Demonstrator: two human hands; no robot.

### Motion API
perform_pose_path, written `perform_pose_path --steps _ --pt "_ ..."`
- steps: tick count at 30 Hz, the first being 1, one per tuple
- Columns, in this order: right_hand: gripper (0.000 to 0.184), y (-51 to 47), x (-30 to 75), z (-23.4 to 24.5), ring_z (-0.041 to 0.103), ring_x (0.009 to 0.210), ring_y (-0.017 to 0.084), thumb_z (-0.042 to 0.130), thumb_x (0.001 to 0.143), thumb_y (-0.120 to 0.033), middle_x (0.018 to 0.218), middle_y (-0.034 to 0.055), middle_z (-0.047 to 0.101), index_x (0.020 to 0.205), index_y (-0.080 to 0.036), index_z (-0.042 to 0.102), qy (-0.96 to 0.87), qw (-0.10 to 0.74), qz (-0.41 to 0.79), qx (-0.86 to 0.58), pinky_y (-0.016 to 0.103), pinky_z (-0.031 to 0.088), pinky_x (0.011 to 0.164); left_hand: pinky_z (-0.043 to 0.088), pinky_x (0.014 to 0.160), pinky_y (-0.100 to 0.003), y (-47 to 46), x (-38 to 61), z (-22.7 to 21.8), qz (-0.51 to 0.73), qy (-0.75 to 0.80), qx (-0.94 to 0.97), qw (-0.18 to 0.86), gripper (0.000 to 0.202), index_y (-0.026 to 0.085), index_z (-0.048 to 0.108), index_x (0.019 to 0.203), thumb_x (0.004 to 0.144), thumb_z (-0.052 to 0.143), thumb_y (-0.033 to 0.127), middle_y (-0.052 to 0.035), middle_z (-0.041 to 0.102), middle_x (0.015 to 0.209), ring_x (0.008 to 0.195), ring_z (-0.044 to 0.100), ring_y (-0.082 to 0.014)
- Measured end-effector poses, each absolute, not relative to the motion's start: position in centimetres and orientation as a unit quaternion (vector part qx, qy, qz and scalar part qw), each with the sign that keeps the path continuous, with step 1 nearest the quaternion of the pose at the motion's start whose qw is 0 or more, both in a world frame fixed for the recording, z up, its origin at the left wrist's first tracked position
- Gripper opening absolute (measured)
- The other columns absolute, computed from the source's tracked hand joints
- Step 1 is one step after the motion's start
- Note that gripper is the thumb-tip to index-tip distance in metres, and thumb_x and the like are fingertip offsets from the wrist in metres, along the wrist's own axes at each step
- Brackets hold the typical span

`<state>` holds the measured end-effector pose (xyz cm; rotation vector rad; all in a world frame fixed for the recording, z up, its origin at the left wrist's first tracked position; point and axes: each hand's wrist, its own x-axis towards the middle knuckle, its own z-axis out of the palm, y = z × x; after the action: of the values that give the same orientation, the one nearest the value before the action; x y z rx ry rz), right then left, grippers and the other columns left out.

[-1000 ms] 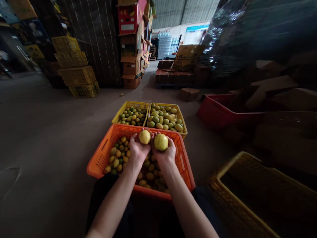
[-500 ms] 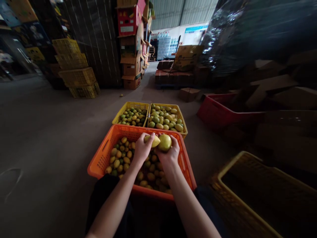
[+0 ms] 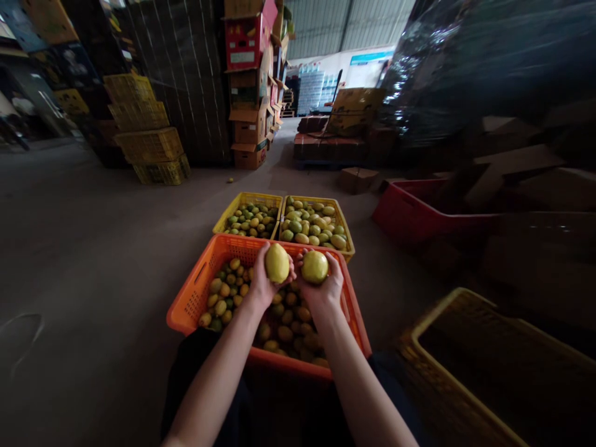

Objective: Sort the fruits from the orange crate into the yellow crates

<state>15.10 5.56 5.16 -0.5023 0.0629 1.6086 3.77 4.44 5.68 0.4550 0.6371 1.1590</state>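
Observation:
My left hand (image 3: 261, 284) is closed round a yellow lemon (image 3: 277, 262), held upright above the orange crate (image 3: 189, 302). My right hand (image 3: 325, 289) cups a second, rounder yellow-green lemon (image 3: 315, 266) just beside it. Both hands hover over the far half of the crate, which holds several yellow and green lemons (image 3: 228, 288). Beyond it on the floor stand two yellow crates of fruit, one at the left (image 3: 226, 215) and one at the right (image 3: 345, 227).
An empty yellow crate (image 3: 459, 366) lies near my right side, and a red crate (image 3: 410, 214) further right. Stacked yellow crates (image 3: 144, 139) and cardboard boxes (image 3: 249, 93) stand at the back. A wrapped pallet (image 3: 465, 68) looms on the right. Bare concrete floor spreads to the left.
Both hands turned the lemons over: palms rolled down half a second ago, then back up. The left lemon now stands upright in my fingers.

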Motion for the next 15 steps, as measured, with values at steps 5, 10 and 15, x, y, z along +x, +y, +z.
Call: perform_pose_path --steps 5,10,15 --pt "0.02 5.2 14.8 5.4 0.064 0.062 0.015 0.054 0.072 -0.03 0.071 0.0024 0.068 0.085 -0.018 0.06 0.004 0.659 0.714 -0.235 0.024 0.054 0.051 0.055 0.073 -0.026 5.3 3.3 5.3 0.587 0.129 -0.006 0.799 0.031 0.012 0.064 0.091 0.087 0.042 0.034 -0.0066 0.068 0.079 0.087 0.066 -0.0172" --pt "0.017 5.5 14.8 5.5 0.063 0.064 0.014 0.057 0.068 -0.031 0.07 0.0008 0.067 0.078 -0.018 0.062 -0.025 0.675 0.682 -0.282 0.023 0.052 0.053 0.052 0.083 -0.036 5.8 4.3 4.4 0.601 0.151 -0.069 0.782 0.03 0.014 0.064 0.099 0.082 0.045 0.03 -0.0083 0.069 0.087 0.093 0.065 -0.022" --pt "0.014 5.7 15.8 5.5 0.058 0.069 0.012 0.068 0.065 -0.03 0.072 -0.0031 0.065 0.074 -0.019 0.068 -0.244 0.745 0.411 -0.465 0.022 0.047 0.063 0.049 0.085 -0.048 5.1 5.4 4.0 0.56 0.117 -0.006 0.82 0.046 0.013 0.064 0.097 0.077 0.041 0.047 -0.0145 0.066 0.101 0.105 0.059 -0.0312"
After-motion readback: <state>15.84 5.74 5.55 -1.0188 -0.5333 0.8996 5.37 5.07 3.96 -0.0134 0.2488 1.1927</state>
